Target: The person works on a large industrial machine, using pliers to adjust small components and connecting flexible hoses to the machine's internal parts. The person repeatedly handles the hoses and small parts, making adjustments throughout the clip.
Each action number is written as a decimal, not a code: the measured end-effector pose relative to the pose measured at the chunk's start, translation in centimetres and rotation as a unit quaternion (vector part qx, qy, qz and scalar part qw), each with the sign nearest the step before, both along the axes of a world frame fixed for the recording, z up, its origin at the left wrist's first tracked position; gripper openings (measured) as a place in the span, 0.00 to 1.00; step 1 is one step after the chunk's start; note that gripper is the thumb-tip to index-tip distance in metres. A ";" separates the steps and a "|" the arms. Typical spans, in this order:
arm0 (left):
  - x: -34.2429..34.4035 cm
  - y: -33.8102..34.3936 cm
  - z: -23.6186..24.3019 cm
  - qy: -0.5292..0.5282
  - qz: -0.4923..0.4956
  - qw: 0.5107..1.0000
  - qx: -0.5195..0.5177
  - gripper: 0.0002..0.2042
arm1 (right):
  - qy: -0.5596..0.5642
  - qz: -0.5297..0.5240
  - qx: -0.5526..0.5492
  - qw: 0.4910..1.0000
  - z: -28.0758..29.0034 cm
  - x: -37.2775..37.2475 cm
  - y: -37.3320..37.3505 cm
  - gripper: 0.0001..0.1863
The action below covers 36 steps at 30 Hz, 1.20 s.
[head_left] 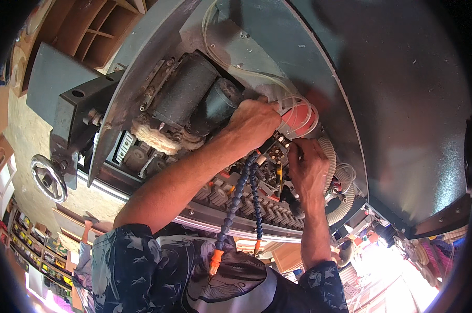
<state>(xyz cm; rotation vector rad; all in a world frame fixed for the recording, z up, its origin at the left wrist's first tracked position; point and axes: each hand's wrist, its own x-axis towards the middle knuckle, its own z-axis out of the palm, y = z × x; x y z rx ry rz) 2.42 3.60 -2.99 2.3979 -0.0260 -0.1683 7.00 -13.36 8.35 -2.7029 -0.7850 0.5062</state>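
Observation:
My left hand (255, 121) reaches into an open machine housing beside a dark electric motor (186, 88). Its fingers are curled and partly hidden, and what they grip cannot be made out. Lower and to the right, my right hand (310, 163) has its fingers bent in a pinch against a cluster of small pale fittings (282, 141). Whatever sits between those fingertips is too small to tell. Thin clear tubes (313, 112) loop around a red round part (298, 117) just above both hands. A ribbed whitish hose (330, 159) runs right of my right hand.
Two blue segmented hoses (235, 201) with orange tips hang between my forearms. A row of grey track pads (270, 211) runs below my hands. Dark housing panels (397, 78) rise on the right. At the left are a metal handwheel (48, 178) and another person's arm (86, 232).

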 end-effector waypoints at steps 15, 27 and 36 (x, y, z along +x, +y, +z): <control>-0.2 -0.2 -0.2 -0.011 0.004 1.000 0.008 0.06 | -0.011 0.016 -0.008 1.000 0.0 -0.1 -0.1 0.05; -0.1 -0.1 -0.1 -0.019 0.007 1.000 0.004 0.06 | -0.023 -0.004 -0.024 0.999 -0.8 -0.1 0.3 0.06; -0.1 -0.1 -0.4 -0.010 0.002 1.000 0.000 0.08 | 0.140 -0.068 0.009 0.988 3.2 -1.0 0.4 0.23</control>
